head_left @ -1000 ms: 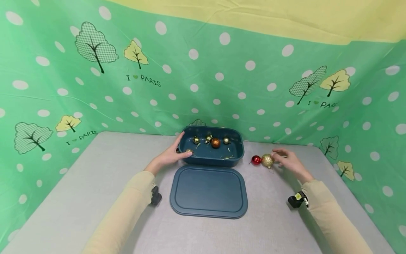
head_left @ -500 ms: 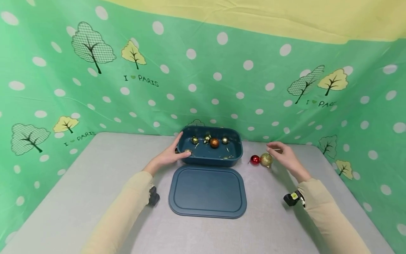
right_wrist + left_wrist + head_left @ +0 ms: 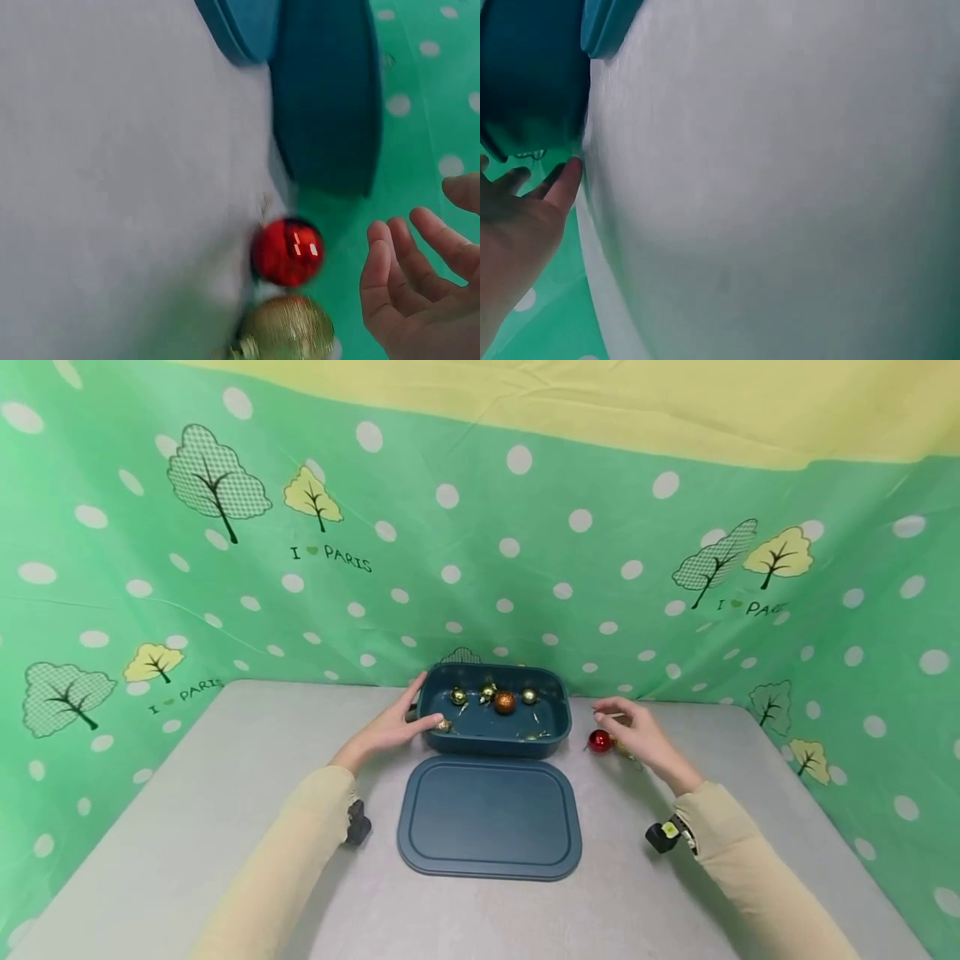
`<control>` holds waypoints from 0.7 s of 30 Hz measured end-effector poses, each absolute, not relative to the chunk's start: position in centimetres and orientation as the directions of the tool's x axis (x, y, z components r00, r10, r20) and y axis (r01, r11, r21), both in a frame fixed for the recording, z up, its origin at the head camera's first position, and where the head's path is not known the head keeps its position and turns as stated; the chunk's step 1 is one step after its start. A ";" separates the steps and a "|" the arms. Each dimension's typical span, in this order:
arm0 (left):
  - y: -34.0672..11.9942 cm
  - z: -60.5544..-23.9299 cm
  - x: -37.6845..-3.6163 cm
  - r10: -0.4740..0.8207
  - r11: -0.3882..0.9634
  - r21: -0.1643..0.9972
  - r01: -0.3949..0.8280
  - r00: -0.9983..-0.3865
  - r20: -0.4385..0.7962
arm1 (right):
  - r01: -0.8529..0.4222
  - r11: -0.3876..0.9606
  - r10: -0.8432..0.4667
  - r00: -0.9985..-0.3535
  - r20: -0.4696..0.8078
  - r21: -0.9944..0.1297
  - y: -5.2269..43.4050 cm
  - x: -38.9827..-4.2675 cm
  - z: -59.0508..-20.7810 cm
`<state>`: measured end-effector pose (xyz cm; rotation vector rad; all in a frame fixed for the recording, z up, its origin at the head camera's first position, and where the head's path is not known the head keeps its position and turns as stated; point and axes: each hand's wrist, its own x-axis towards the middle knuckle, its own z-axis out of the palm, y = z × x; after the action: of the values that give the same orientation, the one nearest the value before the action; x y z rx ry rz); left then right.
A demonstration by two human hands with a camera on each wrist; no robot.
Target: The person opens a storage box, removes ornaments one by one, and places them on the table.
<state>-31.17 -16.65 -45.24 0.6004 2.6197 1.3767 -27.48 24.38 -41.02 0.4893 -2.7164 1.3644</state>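
Observation:
A dark teal box point(image 3: 564, 727) stands at the back of the grey table with several small baubles inside, gold ones and an orange one point(image 3: 505, 702). My left hand point(image 3: 405, 720) holds the box's left end, thumb over the rim; the left wrist view shows its fingers point(image 3: 562, 180) against the box wall point(image 3: 532, 82). A red bauble point(image 3: 599, 741) point(image 3: 288, 251) lies right of the box, a gold glitter bauble point(image 3: 289, 328) beside it. My right hand point(image 3: 626, 731) point(image 3: 416, 274) hovers over them, fingers spread and relaxed, holding nothing.
The box's teal lid point(image 3: 490, 817) lies flat in front of the box. Green dotted cloth point(image 3: 525, 568) walls the table on three sides. Small dark camera units sit at both wrists.
My right hand has moved left from beside the gold bauble to above both baubles, covering the gold one in the head view. The left hand stays on the box.

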 end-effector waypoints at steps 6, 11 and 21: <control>-16.2 -44.9 -31.6 0.423 0.567 0.759 0.319 -0.904 0.063 | -0.389 0.528 -0.301 -0.917 0.262 -0.755 22.2 -27.6 -41.4; -16.0 -44.9 -32.0 0.441 0.580 0.747 0.325 -0.896 0.048 | -0.394 0.512 -0.313 -0.913 0.261 -0.763 20.5 -27.4 -40.9; -15.8 -44.7 -32.0 0.444 0.576 0.758 0.307 -0.896 0.025 | -0.466 0.436 -0.481 -0.844 0.237 -0.770 17.4 -26.8 -38.7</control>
<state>-32.01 -15.80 -44.68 0.6339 2.6366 1.2199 -26.84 17.45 -38.73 0.8827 -2.6772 1.4258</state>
